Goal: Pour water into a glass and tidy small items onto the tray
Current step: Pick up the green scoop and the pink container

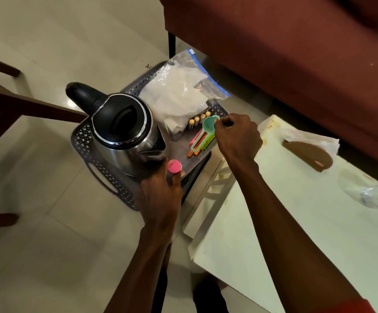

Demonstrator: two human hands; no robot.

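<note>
Dark grey perforated plastic tray [86, 152] on the pale tiled floor [54, 245], at centre; stainless steel electric kettle with black lid and black handle [124, 132] standing upright on its 9 o'clock half; clear zip-lock plastic bag with blue seal strip [183, 91] lying across the 1 o'clock corner, partly overhanging the rim; row of gold-topped cylindrical batteries [198, 119] just below the bag; teal plastic measuring spoon [207, 129] lying over a bundle of pink, orange and green plastic spoons [200, 144] at the tray's 3 o'clock edge. Right hand [237, 138] over that edge, fingertips pinching the rim of the teal bowl. Left hand [161, 197] at the tray's 5 o'clock corner, fingers wrapped round a small bottle with a round pink cap [174, 166], held upright just beside the kettle's base; body of the bottle hidden by the fingers. White low table [285, 233] at 4 o'clock; crumpled white tissue [312, 141] on its far end; dark red sofa [296, 53] at 1 o'clock.
</note>
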